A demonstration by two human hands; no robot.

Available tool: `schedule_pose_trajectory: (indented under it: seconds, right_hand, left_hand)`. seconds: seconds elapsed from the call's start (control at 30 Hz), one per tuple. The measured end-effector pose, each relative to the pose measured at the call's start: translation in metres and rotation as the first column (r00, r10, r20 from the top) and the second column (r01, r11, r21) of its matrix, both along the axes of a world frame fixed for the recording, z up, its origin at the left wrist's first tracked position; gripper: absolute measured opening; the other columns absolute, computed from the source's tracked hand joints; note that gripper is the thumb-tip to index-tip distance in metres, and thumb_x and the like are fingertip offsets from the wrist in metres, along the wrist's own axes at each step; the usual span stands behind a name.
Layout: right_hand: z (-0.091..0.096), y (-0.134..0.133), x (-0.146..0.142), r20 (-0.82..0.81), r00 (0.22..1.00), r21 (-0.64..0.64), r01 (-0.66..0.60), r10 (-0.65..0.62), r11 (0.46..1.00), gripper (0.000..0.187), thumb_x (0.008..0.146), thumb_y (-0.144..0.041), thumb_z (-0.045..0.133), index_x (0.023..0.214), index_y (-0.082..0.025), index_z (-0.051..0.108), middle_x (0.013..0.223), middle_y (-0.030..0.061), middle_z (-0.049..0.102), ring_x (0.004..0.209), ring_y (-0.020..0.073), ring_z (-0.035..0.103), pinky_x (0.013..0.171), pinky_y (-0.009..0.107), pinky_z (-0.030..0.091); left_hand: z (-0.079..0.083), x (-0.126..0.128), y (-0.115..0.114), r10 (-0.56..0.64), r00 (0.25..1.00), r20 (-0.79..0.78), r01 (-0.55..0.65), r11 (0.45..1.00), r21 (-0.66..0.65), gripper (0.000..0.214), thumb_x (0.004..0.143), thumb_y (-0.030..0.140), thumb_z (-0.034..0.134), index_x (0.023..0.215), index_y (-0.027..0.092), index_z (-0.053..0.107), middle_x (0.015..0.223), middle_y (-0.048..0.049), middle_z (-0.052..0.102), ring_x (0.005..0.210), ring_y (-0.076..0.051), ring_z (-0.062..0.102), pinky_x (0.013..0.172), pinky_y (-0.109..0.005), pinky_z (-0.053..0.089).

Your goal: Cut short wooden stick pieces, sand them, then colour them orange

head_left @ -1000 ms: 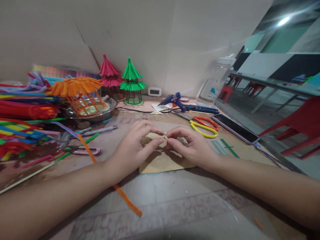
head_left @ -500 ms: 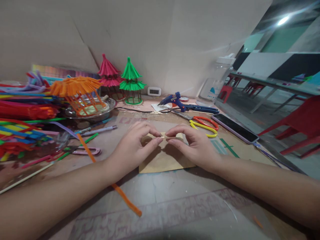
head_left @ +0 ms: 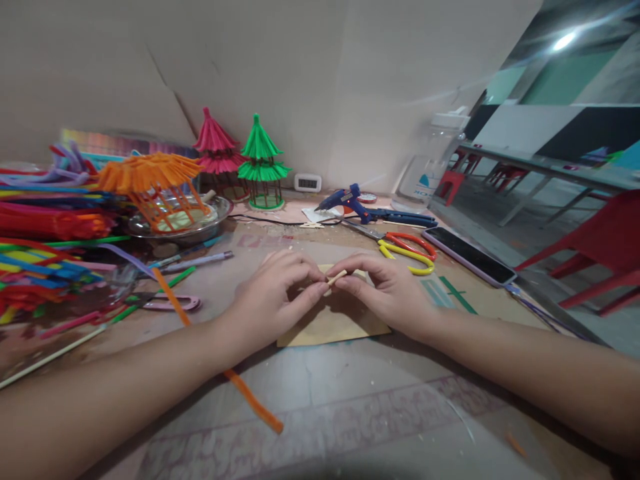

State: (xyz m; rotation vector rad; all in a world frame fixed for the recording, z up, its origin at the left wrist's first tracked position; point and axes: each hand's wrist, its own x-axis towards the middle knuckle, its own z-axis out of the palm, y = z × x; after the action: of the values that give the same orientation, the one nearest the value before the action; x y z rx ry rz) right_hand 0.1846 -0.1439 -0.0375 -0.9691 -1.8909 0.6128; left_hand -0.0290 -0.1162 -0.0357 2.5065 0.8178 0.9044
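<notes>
My left hand (head_left: 273, 300) and my right hand (head_left: 387, 290) meet fingertip to fingertip at the middle of the table. Both pinch a short pale wooden stick (head_left: 337, 277) between thumb and forefinger. They hover just over a tan piece of cardboard (head_left: 333, 321). An orange pipe cleaner (head_left: 250, 400) runs under my left forearm.
Piles of coloured pipe cleaners (head_left: 45, 227) lie at left beside a metal dish (head_left: 210, 223) holding an orange pavilion (head_left: 150, 183). Pink (head_left: 215, 150) and green (head_left: 263, 163) pavilions stand behind. A blue glue gun (head_left: 350, 200), scissors (head_left: 407, 250), a phone (head_left: 467, 255) and a bottle (head_left: 433, 167) lie right.
My hands have drawn a little closer together and lower over the cardboard, and the small stick between them has tilted.
</notes>
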Motion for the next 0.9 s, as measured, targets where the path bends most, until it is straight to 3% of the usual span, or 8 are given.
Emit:
schedule_pose_trajectory:
  seconds: [0.2, 0.33, 0.43, 0.5, 0.6, 0.7, 0.8, 0.9]
  right_hand:
    - [0.003, 0.000, 0.000, 0.007, 1.000, -0.098, -0.011, 0.012, 0.995, 0.007, 0.089, -0.025, 0.065, 0.084, -0.022, 0.070, 0.084, 0.0007, 0.076, 0.080, 0.0163, 0.072, 0.078, 0.029, 0.056]
    - [0.000, 0.006, 0.001, -0.165, 0.986, -0.321, -0.077, 0.024, 0.944, 0.022, 0.089, -0.041, 0.067, 0.082, -0.020, 0.065, 0.074, 0.0010, 0.071, 0.072, 0.0172, 0.071, 0.070, 0.030, 0.058]
    - [-0.003, 0.013, 0.005, -0.271, 0.962, -0.383, -0.095, -0.014, 0.919, 0.033, 0.084, -0.051, 0.070, 0.081, -0.020, 0.062, 0.070, 0.0004, 0.068, 0.069, 0.0175, 0.070, 0.069, 0.032, 0.059]
    - [-0.003, 0.017, 0.009, -0.221, 0.975, -0.349, -0.057, -0.023, 0.935, 0.030, 0.086, -0.049, 0.068, 0.082, -0.019, 0.063, 0.071, 0.0005, 0.067, 0.069, 0.0171, 0.068, 0.068, 0.032, 0.056]
    - [-0.001, 0.024, 0.021, 0.093, 0.996, -0.126, 0.022, -0.011, 0.992, 0.019, 0.091, -0.036, 0.063, 0.081, -0.019, 0.064, 0.078, 0.0031, 0.069, 0.075, 0.0179, 0.065, 0.070, 0.032, 0.050]
    - [0.000, 0.031, 0.035, 0.464, 0.885, 0.129, -0.048, -0.018, 0.991, 0.018, 0.092, -0.028, 0.061, 0.078, -0.018, 0.063, 0.076, 0.0049, 0.067, 0.076, 0.0196, 0.058, 0.072, 0.033, 0.043]
    - [-0.002, 0.033, 0.042, 0.617, 0.785, 0.177, -0.064, -0.060, 0.982, 0.019, 0.094, -0.025, 0.060, 0.076, -0.018, 0.060, 0.072, 0.0050, 0.063, 0.072, 0.0194, 0.054, 0.069, 0.032, 0.038]
    - [-0.004, 0.031, 0.039, 0.594, 0.804, 0.143, -0.064, -0.034, 0.988, 0.017, 0.093, -0.022, 0.060, 0.076, -0.018, 0.059, 0.072, 0.0047, 0.061, 0.071, 0.0185, 0.054, 0.066, 0.030, 0.037]
  left_hand:
    - [0.000, 0.001, -0.001, -0.022, 0.999, -0.027, 0.022, 1.000, -0.010, 0.022, 0.098, 0.034, 0.054, 0.087, 0.022, 0.068, 0.088, -0.0017, 0.069, 0.091, -0.019, 0.060, 0.088, -0.036, 0.042]
    - [0.000, 0.002, -0.001, 0.007, 0.999, -0.036, -0.007, 1.000, 0.002, 0.024, 0.098, 0.031, 0.049, 0.087, 0.021, 0.067, 0.090, -0.0025, 0.069, 0.092, -0.020, 0.060, 0.089, -0.038, 0.043]
    - [0.000, 0.002, -0.001, 0.041, 0.997, -0.061, -0.039, 0.999, 0.022, 0.019, 0.095, 0.029, 0.051, 0.093, 0.021, 0.068, 0.094, -0.0037, 0.070, 0.095, -0.022, 0.061, 0.091, -0.041, 0.045]
    - [0.000, 0.002, -0.002, 0.034, 0.994, -0.102, -0.030, 0.999, 0.037, 0.016, 0.091, 0.029, 0.055, 0.097, 0.021, 0.068, 0.101, -0.0052, 0.070, 0.101, -0.024, 0.061, 0.093, -0.043, 0.045]
    - [-0.002, 0.002, -0.003, 0.011, 0.982, -0.190, -0.003, 0.999, 0.039, 0.022, 0.088, 0.032, 0.059, 0.104, 0.020, 0.068, 0.113, -0.0078, 0.069, 0.110, -0.028, 0.060, 0.099, -0.047, 0.045]
    - [-0.004, 0.002, -0.003, 0.004, 0.960, -0.281, -0.001, 1.000, 0.011, 0.030, 0.088, 0.036, 0.059, 0.113, 0.021, 0.068, 0.120, -0.0091, 0.067, 0.116, -0.031, 0.059, 0.101, -0.050, 0.044]
    - [-0.005, 0.002, -0.002, 0.002, 0.941, -0.340, -0.004, 1.000, -0.003, 0.033, 0.090, 0.040, 0.057, 0.117, 0.022, 0.067, 0.124, -0.0092, 0.066, 0.118, -0.032, 0.058, 0.102, -0.051, 0.043]
    - [-0.005, 0.002, -0.002, 0.000, 0.932, -0.362, 0.001, 1.000, 0.003, 0.034, 0.091, 0.040, 0.056, 0.118, 0.022, 0.067, 0.124, -0.0093, 0.066, 0.117, -0.031, 0.058, 0.102, -0.051, 0.043]
